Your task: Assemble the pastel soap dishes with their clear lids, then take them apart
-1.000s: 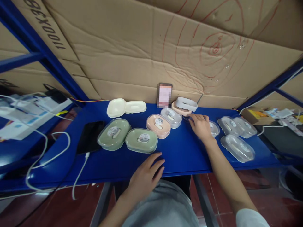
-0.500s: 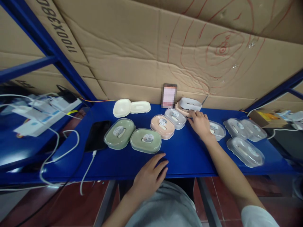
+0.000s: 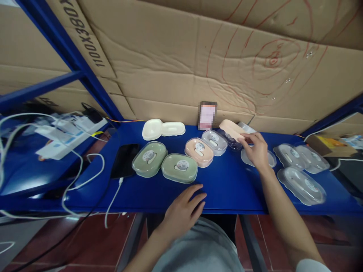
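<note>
Now pink tray [image 3: 231, 129] tilts in right hand [image 3: 256, 151].

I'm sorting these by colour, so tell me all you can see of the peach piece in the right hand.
The peach soap-dish piece is an oblong, round-cornered shell of matte plastic, without a label showing. It is tilted, lifted off the blue shelf near the cardboard backing, gripped at its right end by the right hand. A clear lid sits just under it.

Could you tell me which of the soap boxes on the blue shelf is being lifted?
The pink box at the back, held tilted by the right hand; the others lie flat on the shelf.
</note>
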### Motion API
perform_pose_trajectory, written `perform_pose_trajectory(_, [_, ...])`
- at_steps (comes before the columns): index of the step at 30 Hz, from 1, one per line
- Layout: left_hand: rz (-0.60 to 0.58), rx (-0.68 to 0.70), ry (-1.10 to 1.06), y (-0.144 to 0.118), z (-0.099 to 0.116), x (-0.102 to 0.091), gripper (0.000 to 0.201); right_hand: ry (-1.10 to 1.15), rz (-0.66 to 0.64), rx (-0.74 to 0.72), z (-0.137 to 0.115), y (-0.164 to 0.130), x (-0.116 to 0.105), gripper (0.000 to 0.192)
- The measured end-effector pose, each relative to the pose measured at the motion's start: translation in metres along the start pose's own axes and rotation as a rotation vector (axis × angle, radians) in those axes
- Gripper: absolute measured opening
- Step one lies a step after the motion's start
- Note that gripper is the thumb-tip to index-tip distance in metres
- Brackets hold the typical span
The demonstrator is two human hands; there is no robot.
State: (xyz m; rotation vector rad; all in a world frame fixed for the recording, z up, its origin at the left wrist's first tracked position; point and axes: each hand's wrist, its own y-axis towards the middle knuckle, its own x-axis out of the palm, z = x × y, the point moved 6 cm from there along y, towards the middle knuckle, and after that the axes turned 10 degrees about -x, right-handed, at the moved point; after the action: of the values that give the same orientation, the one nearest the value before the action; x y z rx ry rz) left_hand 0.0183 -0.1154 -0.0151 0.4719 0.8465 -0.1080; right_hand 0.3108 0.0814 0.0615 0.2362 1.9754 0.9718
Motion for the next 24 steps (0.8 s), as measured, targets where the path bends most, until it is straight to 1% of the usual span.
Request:
perform_pose_trajectory(2, [0.02,0.041,-0.068,-0.002,0.004,-0.01,0.027,0.035,0.048,-0.019,-0.013,-0.005,-0.017,0.034])
perform_pose_trajectory(3, [0.047,0.065,-0.099,-0.004,0.006,-0.019,0.028,0.04,0.07,-0.031,-0.021,-0.011,-0.026,0.031])
perform_pose_trajectory(5, [0.132,0.104,-0.125,-0.006,0.006,-0.042,0.031,0.031,0.105,-0.06,-0.038,-0.029,-0.044,0.026])
perform_pose_trajectory(7, [0.243,0.109,-0.089,-0.004,0.001,-0.071,0.033,0.012,0.111,-0.092,-0.055,-0.056,-0.059,0.022])
perform_pose_trajectory(8, [0.299,0.097,-0.055,0.0,-0.005,-0.088,0.034,0.011,0.099,-0.106,-0.063,-0.071,-0.064,0.02])
perform_pose_trajectory(10, [0.404,0.008,0.05,0.015,-0.024,-0.121,0.031,0.04,0.022,-0.119,-0.075,-0.104,-0.067,0.019])
perform_pose_trajectory(12, [0.47,-0.095,0.141,0.039,-0.051,-0.151,0.022,0.093,-0.084,-0.112,-0.082,-0.135,-0.065,0.021])
perform_pose_trajectory(13, [0.462,-0.186,0.18,0.054,-0.07,-0.163,0.023,0.116,-0.13,-0.102,-0.084,-0.148,-0.063,0.023])
perform_pose_trajectory(14, [0.415,-0.27,0.234,0.072,-0.09,-0.17,0.028,0.132,-0.167,-0.09,-0.086,-0.159,-0.061,0.024])
perform_pose_trajectory(15, [0.344,-0.362,0.294,0.091,-0.111,-0.174,0.034,0.142,-0.193,-0.078,-0.086,-0.169,-0.059,0.025])
perform_pose_trajectory(16, [0.234,-0.47,0.363,0.11,-0.133,-0.174,0.04,0.145,-0.21,-0.068,-0.086,-0.176,-0.057,0.026])
perform_pose_trajectory(18, [-0.08,-0.707,0.492,0.142,-0.177,-0.164,0.051,0.138,-0.23,-0.05,-0.086,-0.185,-0.053,0.026])
perform_pose_trajectory(19, [-0.147,-0.756,0.508,0.156,-0.191,-0.161,0.056,0.128,-0.24,-0.043,-0.085,-0.187,-0.051,0.026])
perform_pose_trajectory(21, [-0.203,-0.813,0.53,0.18,-0.211,-0.155,0.066,0.095,-0.258,-0.039,-0.085,-0.187,-0.046,0.024])
perform_pose_trajectory(23, [-0.21,-0.839,0.548,0.196,-0.221,-0.149,0.072,0.058,-0.282,-0.046,-0.088,-0.184,-0.04,0.029])
perform_pose_trajectory(24, [-0.213,-0.845,0.555,0.201,-0.224,-0.147,0.071,0.045,-0.297,-0.054,-0.089,-0.182,-0.037,0.035])
